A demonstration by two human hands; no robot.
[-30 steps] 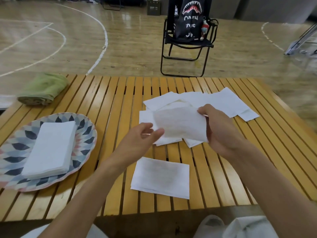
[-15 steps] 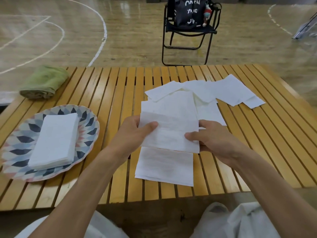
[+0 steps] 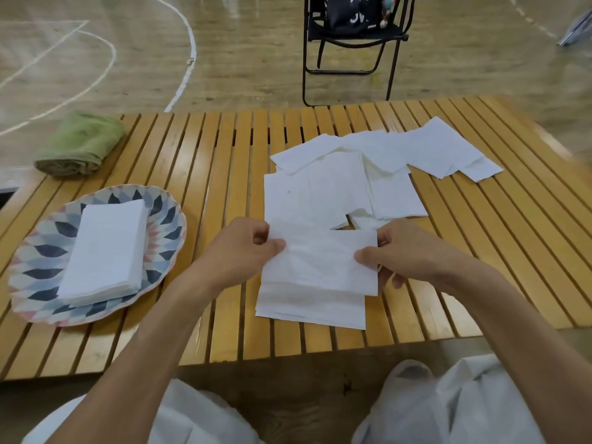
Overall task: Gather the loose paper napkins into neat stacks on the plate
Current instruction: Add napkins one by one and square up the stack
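A white paper napkin [image 3: 323, 261] is held flat between both hands just above a small pile of napkins [image 3: 307, 307] near the table's front edge. My left hand [image 3: 243, 251] pinches its left edge, thumb on top. My right hand [image 3: 407, 251] pinches its right edge. Beyond them lies a spread of loose napkins [image 3: 349, 177], overlapping and reaching toward the far right. On the left stands a patterned plate [image 3: 35, 261] that carries one neat stack of napkins [image 3: 105, 251].
A slatted wooden table [image 3: 224, 161] holds everything. A rolled green towel [image 3: 80, 144] lies at its far left corner. A black folding chair [image 3: 349, 52] with a bag stands on the gym floor behind. My knees in pale trousers [image 3: 448, 405] show below the table edge.
Both hands have brought the held napkin down and toward me, from above the loose spread to just over the small front pile. My view has tilted downward.
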